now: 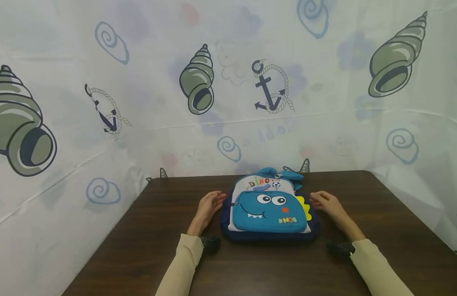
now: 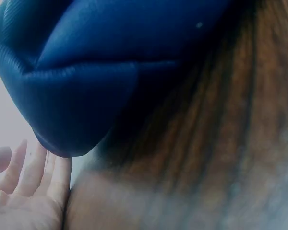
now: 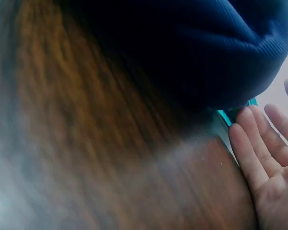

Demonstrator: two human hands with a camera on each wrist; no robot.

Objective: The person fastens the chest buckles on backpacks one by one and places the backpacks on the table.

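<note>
A small dinosaur backpack (image 1: 269,213) lies on the brown table, its teal front pocket with eyes and a toothy smile facing up. Dark blue sides and a yellow crest edge it. Just left of it is my left hand (image 1: 211,205), fingers extended near its side. On the other side my right hand (image 1: 328,206) has its fingers loosely bent, close to the crest. In the left wrist view the left hand (image 2: 33,191) shows its palm beside the blue backpack bottom (image 2: 81,105). The right hand (image 3: 269,163) is likewise palm-up beside the backpack (image 3: 240,52). Whether fingertips touch it, I cannot tell.
The dark wooden table (image 1: 258,271) has a rounded far corner. Behind and beside it hangs a white cloth (image 1: 228,20) printed with shells and anchors. A black band (image 1: 211,244) is on the left wrist, another black band (image 1: 339,248) on the right.
</note>
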